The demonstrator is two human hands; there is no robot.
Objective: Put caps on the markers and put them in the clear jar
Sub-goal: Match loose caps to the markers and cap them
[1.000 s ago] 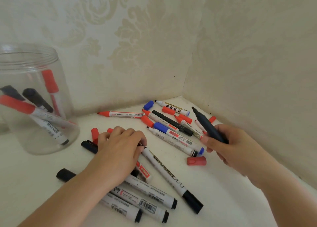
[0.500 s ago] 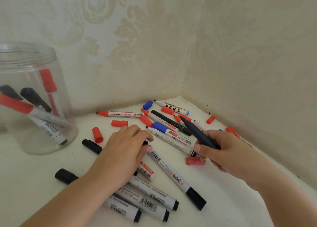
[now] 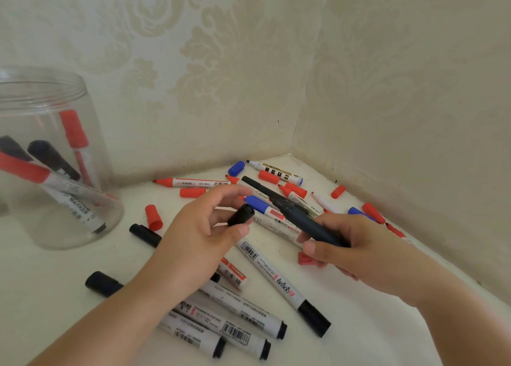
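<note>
The dark marker (image 3: 307,221) is held above the counter (image 3: 55,282), near its back corner, by the right hand (image 3: 356,249), whose fingers close around the rear half of the barrel. It looks light, stiff and smooth, so a hold near the middle seems best for pushing. The left hand (image 3: 199,235) pinches the black cap (image 3: 241,214) between thumb and fingers, open end toward the tip, not touching it. The jar (image 3: 91,172) stands at the left edge.

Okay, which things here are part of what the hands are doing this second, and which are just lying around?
In use:
- left hand pinching a black cap
- right hand gripping the dark uncapped marker
- clear jar, next stop

Lying about:
- loose red cap
- blue cap
- long white marker
</note>
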